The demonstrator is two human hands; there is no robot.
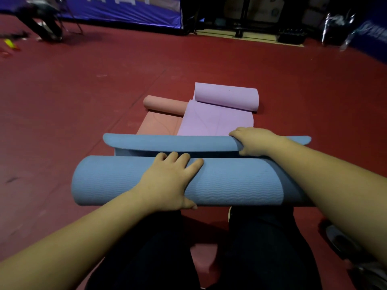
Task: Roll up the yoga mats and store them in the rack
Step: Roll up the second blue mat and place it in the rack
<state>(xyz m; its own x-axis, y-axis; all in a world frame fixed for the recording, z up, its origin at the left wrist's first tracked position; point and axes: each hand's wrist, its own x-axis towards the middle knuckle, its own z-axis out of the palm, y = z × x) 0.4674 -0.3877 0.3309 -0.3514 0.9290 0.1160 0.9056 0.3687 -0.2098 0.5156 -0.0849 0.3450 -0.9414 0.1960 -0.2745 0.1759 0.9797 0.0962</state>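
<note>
Fingers [184, 159] of the left hand [167, 183] lie spread and nearly straight over the top of the blue mat roll [219, 181], pressing on it, with the thumb hooked under the near side of the roll at about 6 o'clock. Across at 2 o'clock from it, the right hand [254, 141] curls its fingers over the loose far edge of the same blue mat [167, 142], gripping that lifted flap, which stands up as a long lip running left to right just beyond the roll. The roll itself lies crosswise on the red floor [83, 101], directly in front of the person's dark-trousered knees [261, 237], with its wavy ribbed texture showing on the outer surface. Beyond the blue mat, toward 12 o'clock, a purple mat [217, 120] stretches away, partly unrolled, its far end curled into a fat roll. Just beside it, at 11 o'clock, a pink mat [159, 124] lies flat under a slimmer pink roll [165, 104], and the purple mat overlaps the pink one's right edge. Far off at 12 o'clock hangs a blue banner [125, 9], and dark equipment, too blurred to identify, stands at 1 o'clock. No rack can be made out for certain.
</note>
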